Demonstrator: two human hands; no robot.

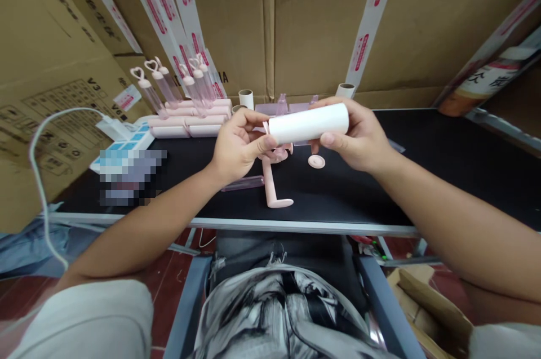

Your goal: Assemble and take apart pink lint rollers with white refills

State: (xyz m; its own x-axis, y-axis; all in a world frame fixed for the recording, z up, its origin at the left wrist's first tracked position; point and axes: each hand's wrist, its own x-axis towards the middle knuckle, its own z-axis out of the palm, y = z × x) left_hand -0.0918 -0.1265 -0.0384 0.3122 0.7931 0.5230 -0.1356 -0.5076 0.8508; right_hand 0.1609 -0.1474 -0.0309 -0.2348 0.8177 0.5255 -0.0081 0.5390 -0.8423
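Note:
Held level above the black table is a white paper roll (310,123), like a lint roller refill. My right hand (359,136) is closed around its right end, thumb in front and fingers behind. At its left end, my left hand (240,142) pinches a small pink end piece (266,127) against the roll. Below lies a pink L-shaped handle (270,184), beside a clear purple tube (243,183). A round pink cap (316,162) lies under the roll. Other pink and clear parts behind my fingers are partly hidden.
Stacked pink cylinders (188,120) and clear tubes with heart-shaped tops (146,85) stand at the back left. Small white rolls (245,100) stand along the cardboard wall (313,26). A power strip (122,147) with a white cable is at left; a bottle (486,83) leans at far right.

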